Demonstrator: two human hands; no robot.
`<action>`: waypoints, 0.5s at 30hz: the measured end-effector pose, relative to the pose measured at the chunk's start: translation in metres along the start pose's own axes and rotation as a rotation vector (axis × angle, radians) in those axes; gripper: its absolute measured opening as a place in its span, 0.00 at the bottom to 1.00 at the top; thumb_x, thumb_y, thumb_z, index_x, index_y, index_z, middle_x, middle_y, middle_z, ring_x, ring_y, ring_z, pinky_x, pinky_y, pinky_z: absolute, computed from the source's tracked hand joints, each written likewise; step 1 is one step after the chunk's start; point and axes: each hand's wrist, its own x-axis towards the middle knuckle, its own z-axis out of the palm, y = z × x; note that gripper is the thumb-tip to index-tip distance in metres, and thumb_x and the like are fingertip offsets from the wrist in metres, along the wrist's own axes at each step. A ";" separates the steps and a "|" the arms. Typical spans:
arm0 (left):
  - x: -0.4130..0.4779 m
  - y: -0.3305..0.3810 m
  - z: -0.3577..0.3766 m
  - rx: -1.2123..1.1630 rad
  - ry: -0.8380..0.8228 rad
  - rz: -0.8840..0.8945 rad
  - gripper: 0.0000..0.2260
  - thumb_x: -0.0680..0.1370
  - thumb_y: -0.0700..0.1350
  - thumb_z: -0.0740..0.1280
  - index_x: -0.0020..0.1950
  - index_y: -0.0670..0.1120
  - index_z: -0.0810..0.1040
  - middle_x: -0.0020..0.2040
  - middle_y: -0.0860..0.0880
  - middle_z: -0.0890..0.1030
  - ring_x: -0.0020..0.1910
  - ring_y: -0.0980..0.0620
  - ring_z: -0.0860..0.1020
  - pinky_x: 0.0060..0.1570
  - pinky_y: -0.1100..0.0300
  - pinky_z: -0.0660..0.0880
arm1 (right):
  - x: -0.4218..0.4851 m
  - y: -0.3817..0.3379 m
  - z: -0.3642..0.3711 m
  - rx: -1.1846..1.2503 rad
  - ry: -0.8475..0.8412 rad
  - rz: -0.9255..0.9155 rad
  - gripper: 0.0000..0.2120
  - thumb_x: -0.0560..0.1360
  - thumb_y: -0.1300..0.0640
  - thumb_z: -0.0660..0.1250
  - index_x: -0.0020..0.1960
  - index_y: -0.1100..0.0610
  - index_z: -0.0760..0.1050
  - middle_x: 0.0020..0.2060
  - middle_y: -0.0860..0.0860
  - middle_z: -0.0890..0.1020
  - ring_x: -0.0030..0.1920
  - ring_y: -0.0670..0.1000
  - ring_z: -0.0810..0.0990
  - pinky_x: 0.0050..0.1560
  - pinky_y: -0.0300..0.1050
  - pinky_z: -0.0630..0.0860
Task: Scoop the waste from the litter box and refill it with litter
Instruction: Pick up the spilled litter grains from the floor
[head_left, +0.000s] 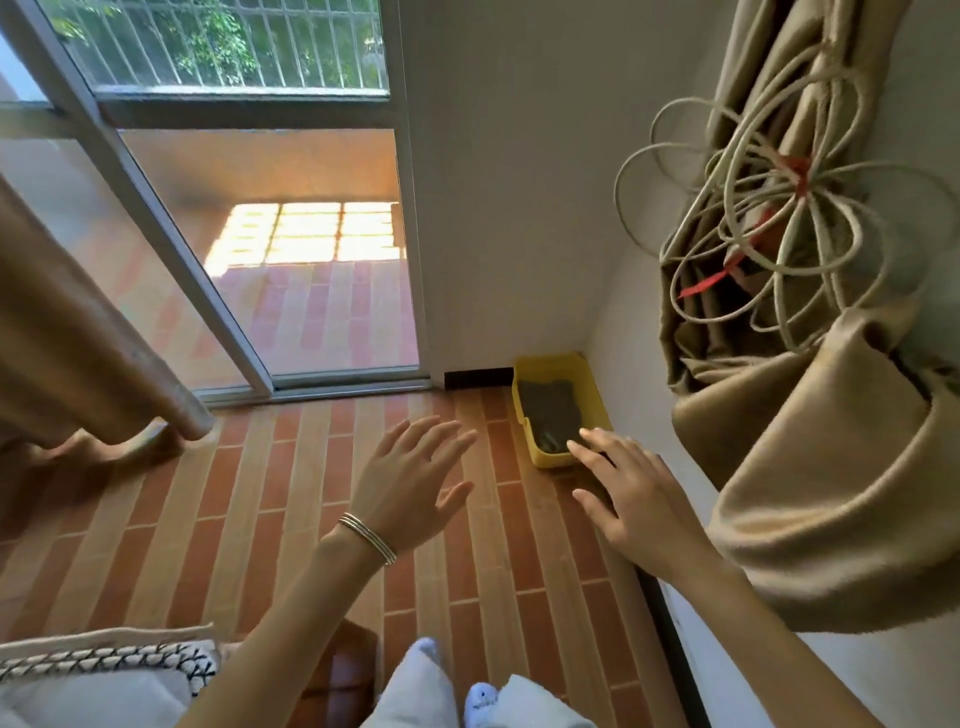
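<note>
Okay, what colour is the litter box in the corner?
Yellow. The litter box holds dark grey litter, seen in the head view.

A yellow litter box (540, 452) holding dark litter (550, 413) sits in the wall corner, right of centre. Both hands, left hand (410, 480) and right hand (631, 493), reach out with fingers spread over the brick-tile floor (208, 545), holding nothing.

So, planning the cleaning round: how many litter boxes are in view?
1: the yellow litter box on the floor in the far corner, by the right wall. Others may be hidden.
</note>
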 end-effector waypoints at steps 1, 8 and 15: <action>0.008 -0.007 0.001 -0.005 0.001 0.005 0.24 0.74 0.59 0.54 0.63 0.49 0.76 0.60 0.48 0.79 0.59 0.46 0.77 0.59 0.47 0.71 | 0.009 0.001 0.003 -0.003 -0.010 -0.003 0.22 0.73 0.48 0.63 0.65 0.53 0.73 0.63 0.51 0.76 0.64 0.53 0.73 0.63 0.49 0.65; 0.082 -0.068 0.012 -0.033 -0.031 0.083 0.24 0.74 0.59 0.54 0.64 0.50 0.75 0.61 0.48 0.79 0.60 0.45 0.76 0.60 0.47 0.73 | 0.087 0.009 0.023 -0.005 -0.021 0.067 0.22 0.74 0.47 0.62 0.66 0.52 0.71 0.64 0.51 0.74 0.65 0.52 0.72 0.65 0.47 0.63; 0.168 -0.143 0.003 -0.048 -0.011 0.210 0.23 0.75 0.59 0.58 0.64 0.50 0.75 0.61 0.49 0.78 0.60 0.46 0.76 0.60 0.46 0.73 | 0.167 0.006 0.040 0.013 0.021 0.210 0.23 0.74 0.47 0.61 0.67 0.52 0.70 0.65 0.50 0.74 0.65 0.52 0.72 0.62 0.48 0.67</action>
